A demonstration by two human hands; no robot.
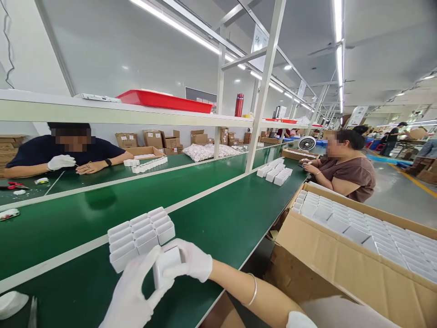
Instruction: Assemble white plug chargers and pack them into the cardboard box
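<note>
Both of my hands wear white gloves and hold one small white box [168, 263] above the green bench. My left hand [134, 288] grips its left side, thumb and fingers curled around it. From the right, my right hand [191, 259] has its fingers closed on the same box. Just behind them, a block of similar white boxes [140, 234] stands in close rows on the bench. A pair of tweezers [33, 313] and a white rounded item [12, 304] lie at the lower left.
An open carton [327, 255] full of white boxes stands to my right. More white boxes [275, 171] sit farther along the green bench [218, 218]. Co-workers sit across from me and at the far right. A shelf [164, 117] holding a red tray [164, 101] spans above.
</note>
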